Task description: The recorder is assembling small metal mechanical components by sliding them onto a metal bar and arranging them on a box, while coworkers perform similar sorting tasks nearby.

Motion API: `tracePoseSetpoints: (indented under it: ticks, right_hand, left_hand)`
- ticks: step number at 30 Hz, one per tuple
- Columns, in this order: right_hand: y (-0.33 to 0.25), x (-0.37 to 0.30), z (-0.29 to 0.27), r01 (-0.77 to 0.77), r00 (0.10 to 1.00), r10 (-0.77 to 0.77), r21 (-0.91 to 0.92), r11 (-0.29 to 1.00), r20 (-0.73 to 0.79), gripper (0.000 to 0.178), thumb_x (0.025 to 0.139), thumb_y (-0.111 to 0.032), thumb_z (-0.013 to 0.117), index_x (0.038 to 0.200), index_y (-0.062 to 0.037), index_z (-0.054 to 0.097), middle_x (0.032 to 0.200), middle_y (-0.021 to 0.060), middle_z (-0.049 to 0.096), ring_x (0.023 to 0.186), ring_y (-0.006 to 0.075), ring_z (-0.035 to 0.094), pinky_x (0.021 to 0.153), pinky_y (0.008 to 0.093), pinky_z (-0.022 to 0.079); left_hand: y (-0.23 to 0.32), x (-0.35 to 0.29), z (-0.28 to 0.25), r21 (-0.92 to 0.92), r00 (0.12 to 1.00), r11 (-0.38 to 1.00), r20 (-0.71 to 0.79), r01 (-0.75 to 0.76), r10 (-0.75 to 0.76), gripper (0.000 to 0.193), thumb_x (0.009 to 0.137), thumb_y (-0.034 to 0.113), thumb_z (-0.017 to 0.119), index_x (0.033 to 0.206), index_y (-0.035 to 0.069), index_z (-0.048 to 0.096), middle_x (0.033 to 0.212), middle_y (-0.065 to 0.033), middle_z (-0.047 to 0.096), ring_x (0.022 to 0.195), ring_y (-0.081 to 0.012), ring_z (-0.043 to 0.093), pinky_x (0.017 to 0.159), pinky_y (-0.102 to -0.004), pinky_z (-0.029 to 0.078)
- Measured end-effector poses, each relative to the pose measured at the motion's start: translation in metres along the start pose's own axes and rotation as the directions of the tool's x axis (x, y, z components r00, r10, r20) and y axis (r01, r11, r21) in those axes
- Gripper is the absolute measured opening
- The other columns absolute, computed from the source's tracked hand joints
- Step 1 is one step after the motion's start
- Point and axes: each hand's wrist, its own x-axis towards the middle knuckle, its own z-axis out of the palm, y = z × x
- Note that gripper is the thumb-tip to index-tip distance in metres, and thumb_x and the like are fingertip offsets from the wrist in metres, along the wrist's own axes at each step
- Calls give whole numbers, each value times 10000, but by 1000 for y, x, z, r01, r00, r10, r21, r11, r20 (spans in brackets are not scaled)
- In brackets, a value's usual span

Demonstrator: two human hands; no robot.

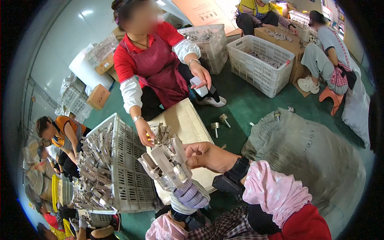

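Observation:
In front of me, my left hand (191, 197), in a grey-purple knit glove, is closed around a cluster of grey clip-like parts (163, 160) with shiny metal pieces among them. My bare right hand (212, 157) comes in from the right. Its thumb and forefinger are pinched at the right edge of the cluster, on one of the parts. Just beyond, a co-worker's hand (145, 132) reaches to more such parts (161, 131) on a cardboard sheet (188, 120). The co-worker's other hand (200, 76) holds a white translucent piece (199, 86).
A white crate (134, 176) heaped with grey parts stands at my left. Two metal-headed pieces with stems (216, 129) lie on the green floor. A large grey sack (304, 156) fills the right. Farther crates (260, 66) and seated people (328, 56) are behind.

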Motion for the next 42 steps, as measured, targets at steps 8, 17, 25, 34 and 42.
tracePoseSetpoints:
  ticks: [8, 17, 25, 34, 42]
  right_hand:
    - [-6, -4, -13, 74, 987, -97, -174, 982, -125, 142, 785, -128, 710, 830, -26, 622, 966, 80, 619, 872, 164, 607, 777, 274, 493]
    - [-19, -8, 9, 96, 953, -266, -692, 715, -143, 170, 716, -128, 740, 795, -19, 637, 932, 115, 537, 947, 226, 548, 829, 311, 442]
    - [-15, -16, 18, 188, 891, -449, -842, 505, -70, 87, 793, -95, 648, 817, -20, 611, 881, 100, 556, 854, 253, 571, 744, 331, 460]
    - [-22, -18, 29, 149, 924, -368, -793, 591, -101, 101, 828, -90, 592, 890, -10, 584, 837, 135, 608, 794, 306, 598, 696, 370, 478]
    - [-32, -19, 36, 99, 944, -306, -779, 619, -123, 219, 821, -70, 598, 1018, -18, 518, 839, 153, 629, 766, 312, 630, 674, 386, 479]
  left_hand:
    - [13, 37, 29, 607, 818, 794, -468, 23, 334, 631, 832, 696, 384, 1004, 105, 522, 669, -10, 493, 446, -142, 429, 465, -284, 371]
    - [22, 36, 22, 875, 508, 468, -461, 124, 728, 834, 736, 808, 396, 1175, 106, 501, 811, -25, 565, 496, -124, 461, 393, -255, 346]
    - [20, 41, 17, 954, 436, 281, -298, 105, 849, 746, 775, 783, 380, 1091, 122, 525, 701, 22, 510, 477, -95, 411, 405, -235, 294]
    - [17, 51, 22, 968, 247, 240, -249, 65, 936, 784, 771, 803, 327, 1033, 98, 548, 637, 21, 504, 445, -69, 415, 361, -206, 286]
    - [17, 56, 15, 939, 227, 307, -269, -153, 936, 667, 779, 754, 430, 1085, 172, 538, 738, 36, 543, 490, -94, 435, 390, -239, 307]
